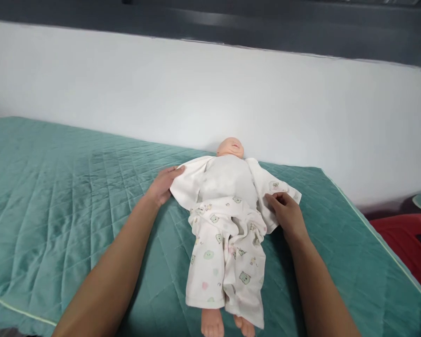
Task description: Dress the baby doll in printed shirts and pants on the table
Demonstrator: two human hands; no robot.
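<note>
A baby doll (230,148) lies on its back on a teal quilted bed cover (56,187), head toward the wall and bare feet toward me. It wears white printed trousers (224,262), and an open white top (224,185) is spread under and beside its body. My left hand (162,185) grips the left flap of the top near the doll's shoulder. My right hand (286,213) rests on the right flap, fingers curled on the cloth.
A white wall (210,93) runs right behind the doll's head. The bed's right edge slopes down toward a red object (407,243) on the floor. More teal cover stretches to the left.
</note>
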